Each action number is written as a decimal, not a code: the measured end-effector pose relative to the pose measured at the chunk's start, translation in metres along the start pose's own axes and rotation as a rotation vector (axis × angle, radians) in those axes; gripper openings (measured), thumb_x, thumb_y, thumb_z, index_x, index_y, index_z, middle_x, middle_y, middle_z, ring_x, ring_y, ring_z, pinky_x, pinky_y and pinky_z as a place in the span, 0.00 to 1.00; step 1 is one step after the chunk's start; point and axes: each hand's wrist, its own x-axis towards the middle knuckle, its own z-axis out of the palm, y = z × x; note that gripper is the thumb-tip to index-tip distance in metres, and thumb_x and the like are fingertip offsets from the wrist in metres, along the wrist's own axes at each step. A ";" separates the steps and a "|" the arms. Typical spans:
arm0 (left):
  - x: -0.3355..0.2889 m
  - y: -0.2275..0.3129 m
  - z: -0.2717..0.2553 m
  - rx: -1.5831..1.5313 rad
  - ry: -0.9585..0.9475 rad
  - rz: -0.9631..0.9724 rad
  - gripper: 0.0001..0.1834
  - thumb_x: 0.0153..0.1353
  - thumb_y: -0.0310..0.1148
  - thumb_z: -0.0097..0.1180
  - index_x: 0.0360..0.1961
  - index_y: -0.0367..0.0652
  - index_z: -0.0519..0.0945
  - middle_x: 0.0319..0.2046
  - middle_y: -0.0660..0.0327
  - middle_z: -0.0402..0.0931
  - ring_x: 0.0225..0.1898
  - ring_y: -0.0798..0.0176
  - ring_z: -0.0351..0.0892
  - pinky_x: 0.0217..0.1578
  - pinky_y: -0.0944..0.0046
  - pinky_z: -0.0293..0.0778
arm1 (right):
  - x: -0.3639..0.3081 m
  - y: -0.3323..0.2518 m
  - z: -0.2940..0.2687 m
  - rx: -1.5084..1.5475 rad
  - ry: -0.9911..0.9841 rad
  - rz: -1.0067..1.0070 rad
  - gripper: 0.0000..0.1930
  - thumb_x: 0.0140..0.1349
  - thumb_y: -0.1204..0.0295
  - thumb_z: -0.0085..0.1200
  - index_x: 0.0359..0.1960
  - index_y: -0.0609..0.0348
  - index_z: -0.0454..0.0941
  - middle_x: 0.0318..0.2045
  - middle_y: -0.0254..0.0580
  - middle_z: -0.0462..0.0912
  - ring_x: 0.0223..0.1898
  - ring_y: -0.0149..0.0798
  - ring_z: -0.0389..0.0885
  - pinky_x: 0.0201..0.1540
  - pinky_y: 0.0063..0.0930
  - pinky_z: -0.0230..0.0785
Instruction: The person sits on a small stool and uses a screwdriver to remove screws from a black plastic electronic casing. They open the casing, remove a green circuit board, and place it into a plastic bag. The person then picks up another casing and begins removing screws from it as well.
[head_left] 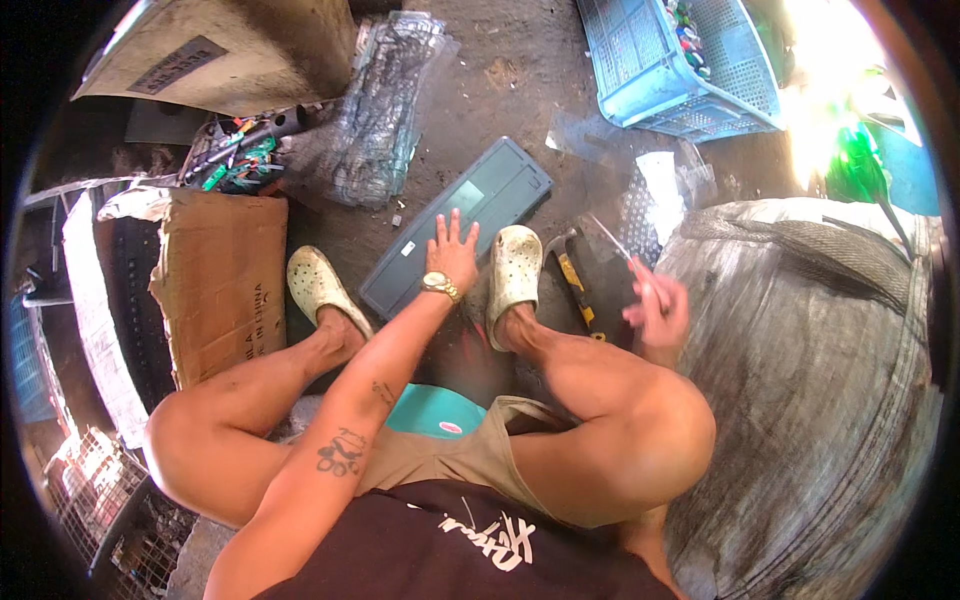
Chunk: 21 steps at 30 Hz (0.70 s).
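Observation:
A long, flat, dark grey keyboard-like plastic casing [500,185] lies on the ground between my feet, slanting away to the right, with a pale label on it. My left hand [455,258] rests flat on its near half, fingers spread. To the right of my right clog, my right hand [657,308] is closed around a screwdriver [608,237]. Its thin metal shaft points up and left, clear of the casing; the handle is mostly hidden by my fingers. Beside that clog lies a hammer [577,288] with a black and yellow handle.
A blue plastic crate [690,100] stands far right. A large grey woven sack [790,400] fills the right side. Cardboard boxes [225,280] stand at left, near a pile of coloured scrap [245,155]. Clear plastic sheets [385,110] lie beyond. I sit on a teal seat [435,410].

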 end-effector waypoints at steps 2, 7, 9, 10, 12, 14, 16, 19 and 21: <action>0.003 -0.012 -0.003 0.131 -0.034 0.060 0.34 0.67 0.39 0.57 0.75 0.59 0.65 0.80 0.50 0.42 0.79 0.36 0.45 0.65 0.34 0.64 | 0.037 -0.015 0.032 -0.093 -0.110 -0.071 0.13 0.71 0.72 0.58 0.53 0.62 0.74 0.41 0.42 0.88 0.24 0.26 0.79 0.27 0.22 0.74; -0.004 -0.029 -0.010 0.150 -0.038 0.157 0.32 0.72 0.45 0.52 0.75 0.63 0.63 0.81 0.56 0.40 0.79 0.42 0.45 0.67 0.19 0.51 | 0.112 -0.036 0.117 -0.506 -0.304 -0.428 0.12 0.71 0.73 0.57 0.53 0.61 0.74 0.43 0.39 0.91 0.22 0.29 0.79 0.28 0.25 0.74; -0.003 -0.026 -0.011 0.129 -0.055 0.151 0.32 0.72 0.43 0.51 0.76 0.60 0.63 0.81 0.55 0.39 0.79 0.42 0.44 0.67 0.17 0.48 | 0.135 -0.041 0.144 -0.553 -0.355 -0.503 0.10 0.71 0.72 0.55 0.50 0.61 0.74 0.44 0.41 0.90 0.35 0.42 0.86 0.37 0.34 0.79; -0.003 -0.025 -0.011 0.121 -0.076 0.141 0.32 0.72 0.42 0.51 0.76 0.59 0.62 0.81 0.55 0.39 0.79 0.43 0.44 0.67 0.16 0.46 | 0.145 -0.042 0.155 -0.574 -0.385 -0.546 0.08 0.71 0.72 0.54 0.48 0.61 0.74 0.44 0.42 0.90 0.41 0.48 0.89 0.42 0.38 0.81; -0.003 -0.026 -0.010 0.100 -0.055 0.150 0.31 0.72 0.42 0.50 0.76 0.58 0.62 0.81 0.55 0.38 0.79 0.42 0.44 0.67 0.16 0.45 | 0.163 -0.043 0.175 -0.632 -0.403 -0.646 0.08 0.71 0.72 0.53 0.48 0.60 0.74 0.44 0.41 0.90 0.44 0.49 0.89 0.45 0.41 0.81; -0.004 -0.027 -0.009 0.086 -0.054 0.154 0.32 0.72 0.42 0.51 0.76 0.58 0.63 0.81 0.55 0.37 0.80 0.42 0.43 0.67 0.16 0.45 | 0.171 -0.043 0.187 -0.671 -0.420 -0.691 0.08 0.71 0.73 0.53 0.48 0.60 0.74 0.44 0.40 0.90 0.46 0.50 0.89 0.46 0.43 0.81; -0.003 -0.028 -0.008 0.082 -0.069 0.149 0.32 0.72 0.43 0.52 0.76 0.59 0.63 0.81 0.55 0.37 0.80 0.41 0.42 0.67 0.16 0.45 | 0.177 -0.044 0.194 -0.682 -0.437 -0.697 0.08 0.70 0.73 0.53 0.48 0.59 0.75 0.44 0.41 0.90 0.45 0.49 0.89 0.46 0.43 0.81; -0.004 -0.029 -0.008 0.056 -0.063 0.154 0.32 0.72 0.42 0.52 0.76 0.59 0.63 0.81 0.55 0.36 0.80 0.41 0.41 0.67 0.16 0.44 | 0.180 -0.043 0.200 -0.755 -0.445 -0.679 0.08 0.70 0.73 0.53 0.48 0.58 0.75 0.44 0.41 0.90 0.46 0.49 0.89 0.47 0.42 0.81; -0.004 -0.029 -0.008 0.053 -0.052 0.158 0.32 0.72 0.41 0.52 0.76 0.58 0.63 0.81 0.55 0.36 0.80 0.41 0.41 0.67 0.16 0.44 | 0.180 -0.041 0.201 -0.757 -0.444 -0.672 0.08 0.70 0.72 0.53 0.48 0.57 0.75 0.44 0.41 0.90 0.46 0.48 0.88 0.47 0.42 0.81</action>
